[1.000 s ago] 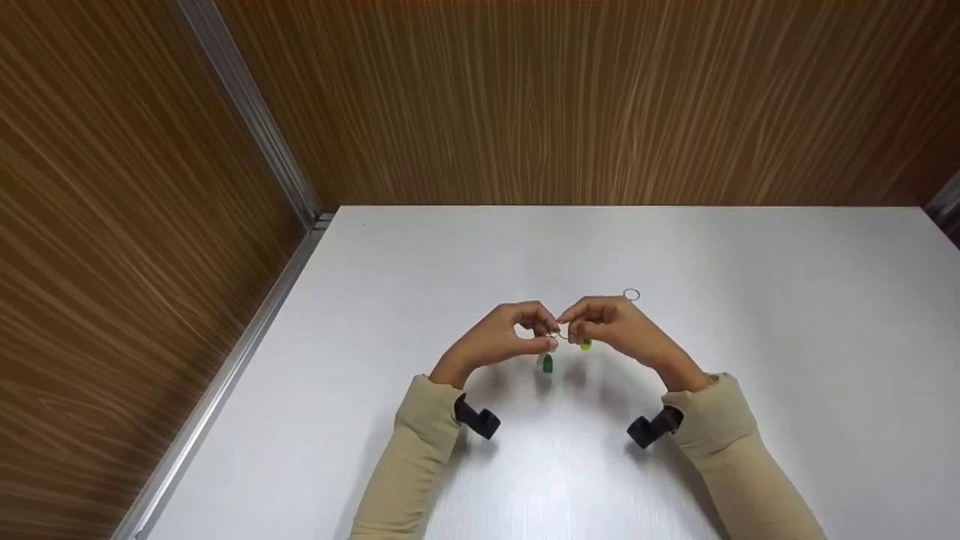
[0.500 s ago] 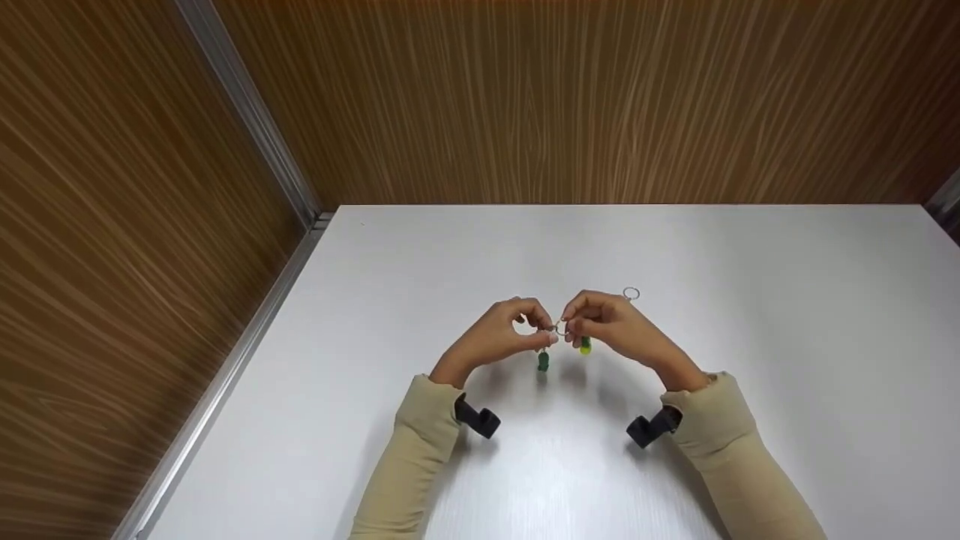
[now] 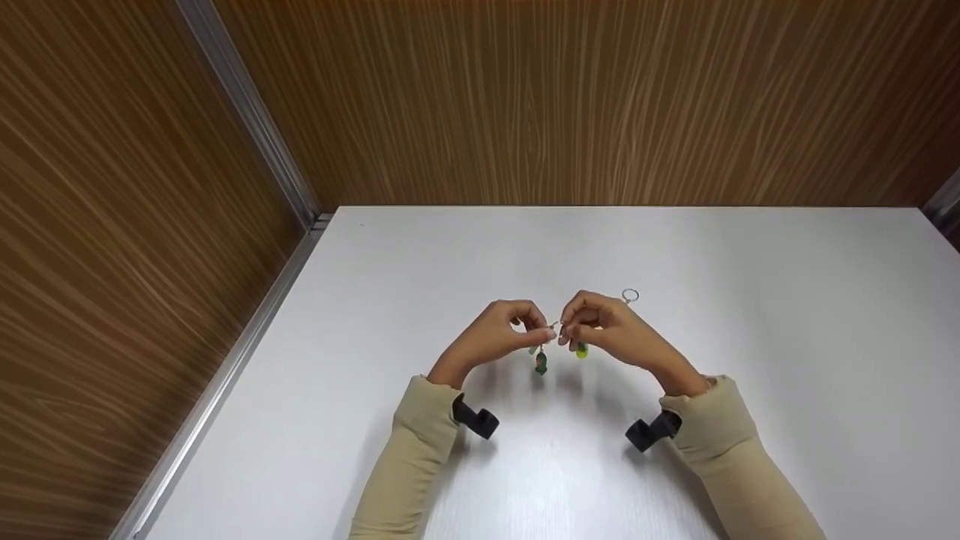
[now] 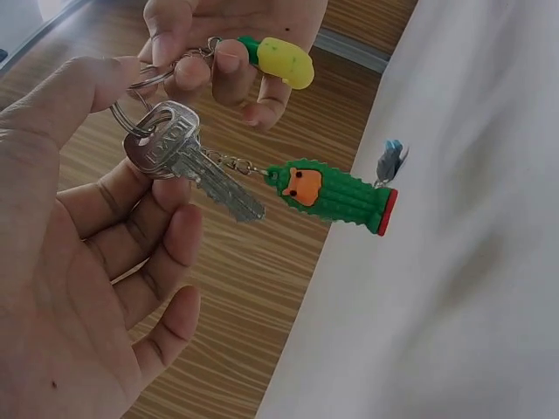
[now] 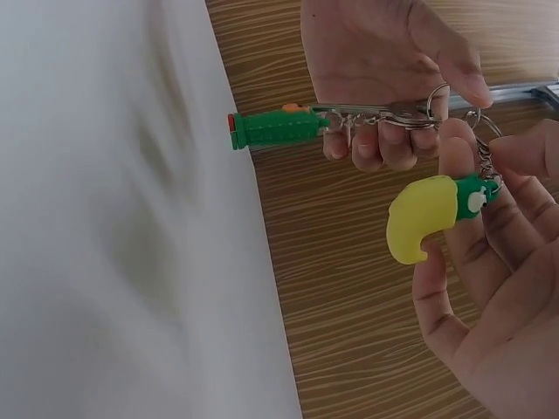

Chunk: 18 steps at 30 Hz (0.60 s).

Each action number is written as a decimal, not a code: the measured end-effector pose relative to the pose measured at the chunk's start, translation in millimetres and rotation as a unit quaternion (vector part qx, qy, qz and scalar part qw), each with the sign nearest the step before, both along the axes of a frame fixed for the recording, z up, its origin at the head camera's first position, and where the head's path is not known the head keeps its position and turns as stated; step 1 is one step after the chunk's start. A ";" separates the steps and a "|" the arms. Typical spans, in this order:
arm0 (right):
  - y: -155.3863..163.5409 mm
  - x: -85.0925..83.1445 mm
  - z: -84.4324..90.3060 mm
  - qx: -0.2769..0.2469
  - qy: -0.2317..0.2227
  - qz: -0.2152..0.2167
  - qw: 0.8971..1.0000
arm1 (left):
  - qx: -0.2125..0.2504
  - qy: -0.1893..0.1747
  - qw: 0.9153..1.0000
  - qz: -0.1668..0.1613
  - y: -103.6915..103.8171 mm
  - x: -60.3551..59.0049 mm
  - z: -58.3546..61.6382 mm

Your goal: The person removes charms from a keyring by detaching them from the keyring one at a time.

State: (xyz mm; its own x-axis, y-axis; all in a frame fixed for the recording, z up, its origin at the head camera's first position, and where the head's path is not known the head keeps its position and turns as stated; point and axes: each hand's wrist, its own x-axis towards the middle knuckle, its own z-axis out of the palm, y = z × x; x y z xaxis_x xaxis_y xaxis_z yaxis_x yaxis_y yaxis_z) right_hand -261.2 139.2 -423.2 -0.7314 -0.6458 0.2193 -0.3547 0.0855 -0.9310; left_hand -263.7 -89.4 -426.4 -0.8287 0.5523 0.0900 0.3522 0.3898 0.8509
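Note:
Both hands meet above the middle of the white table (image 3: 750, 300). My left hand (image 3: 546, 334) pinches a metal key ring (image 4: 140, 118) between thumb and forefinger. From that ring hang a silver key (image 4: 196, 170) and, on a short chain, a green cactus charm (image 4: 336, 194) (image 3: 541, 363) with a red base. My right hand (image 3: 567, 330) pinches a second small ring (image 4: 162, 74) right beside the first one. A yellow and green charm (image 5: 424, 218) (image 3: 581, 350) dangles from it by its chain. Whether the two rings are linked I cannot tell.
A loose metal ring (image 3: 630, 295) lies on the table just behind my right hand. Wood-grain walls (image 3: 600, 105) close the table in at the back and left, with a metal rail (image 3: 247, 330) along the left edge. Black wrist camera mounts (image 3: 480, 420) sit on both beige sleeves.
Both hands stayed together and drew slightly toward me. The cactus charm and the yellow charm swung a little under the fingers. The loose ring on the table has not moved.

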 end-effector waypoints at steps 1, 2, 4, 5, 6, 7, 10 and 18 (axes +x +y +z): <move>0.0 0.0 -0.1 -0.003 0.001 0.002 1.000 | -0.001 0.001 1.000 0.002 0.2 0.1 0.1; 0.2 -0.1 -0.3 -0.005 0.001 0.004 1.000 | -0.002 0.001 1.000 0.003 0.4 0.0 -0.2; 0.5 -0.3 -1.2 -0.008 0.003 0.009 1.000 | -0.006 0.001 1.000 0.007 1.2 -0.2 -0.7; 0.6 -0.6 -1.8 -0.007 0.005 0.011 1.000 | -0.007 0.000 1.000 0.009 1.5 -0.1 -0.7; 0.7 -0.7 -2.2 -0.007 0.007 0.012 1.000 | -0.008 0.000 1.000 0.012 1.8 -0.1 -0.8; 0.7 -0.8 -2.5 -0.007 0.008 0.013 1.000 | -0.007 -0.001 1.000 0.014 2.0 0.1 -0.7; -0.1 -0.9 -3.0 -0.009 0.015 0.013 1.000 | -0.003 -0.006 1.000 0.021 2.0 0.2 -0.8; -4.5 2.3 -0.6 0.001 0.008 0.003 1.000 | 0.003 -0.011 1.000 0.016 1.1 1.2 -0.2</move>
State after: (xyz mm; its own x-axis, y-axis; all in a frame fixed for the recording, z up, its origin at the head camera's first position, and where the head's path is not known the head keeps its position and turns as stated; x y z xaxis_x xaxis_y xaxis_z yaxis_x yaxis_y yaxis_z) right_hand -259.0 134.6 -423.9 -0.7233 -0.6508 0.2307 -0.3710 0.0845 -0.9248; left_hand -262.4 -88.3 -426.6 -0.8481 0.5246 0.0749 0.3204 0.3950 0.8610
